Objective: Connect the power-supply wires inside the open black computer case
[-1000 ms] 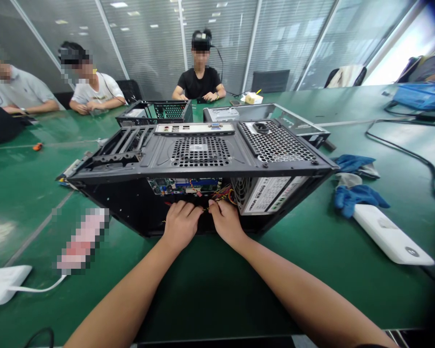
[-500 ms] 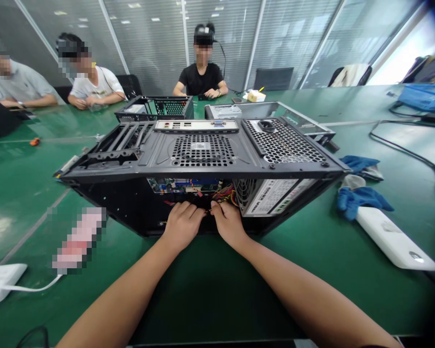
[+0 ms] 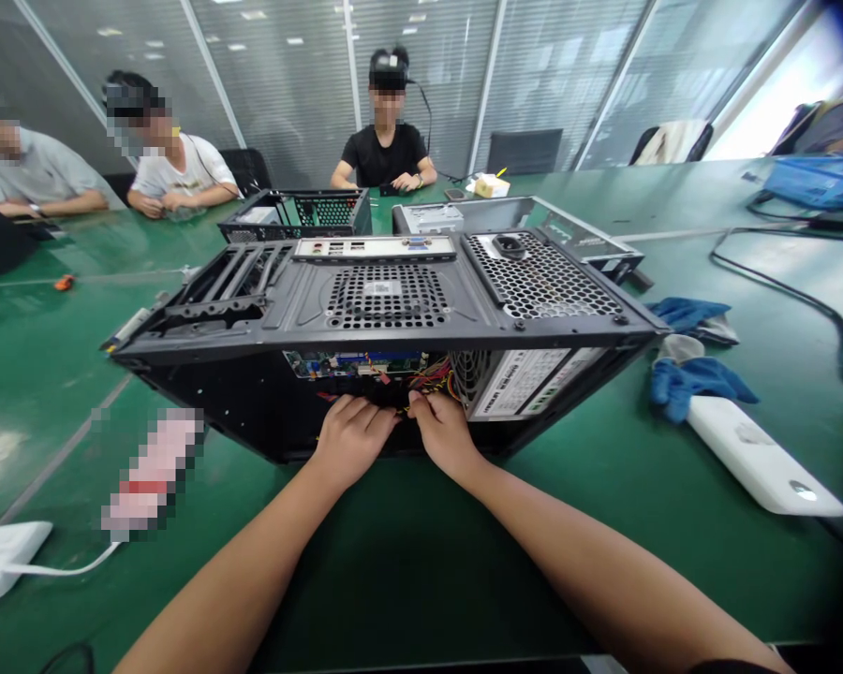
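A black open computer case (image 3: 386, 300) lies on its side on the green table (image 3: 407, 562), its open side toward me. My left hand (image 3: 351, 435) and my right hand (image 3: 446, 431) reach side by side into the opening, fingers curled among red and yellow wires (image 3: 432, 376) below the motherboard (image 3: 355, 361). What the fingers grip is hidden. The power supply (image 3: 520, 374) sits just right of my right hand.
Blue gloves (image 3: 699, 379) and a white flat device (image 3: 762, 456) lie to the right. A pink blurred item (image 3: 153, 468) and a white box (image 3: 0, 560) with a cable lie at left. Other open cases (image 3: 302, 213) and three seated people are across the table.
Both hands stay at the same spot inside the case with only slight finger shifts; the view has moved a little.
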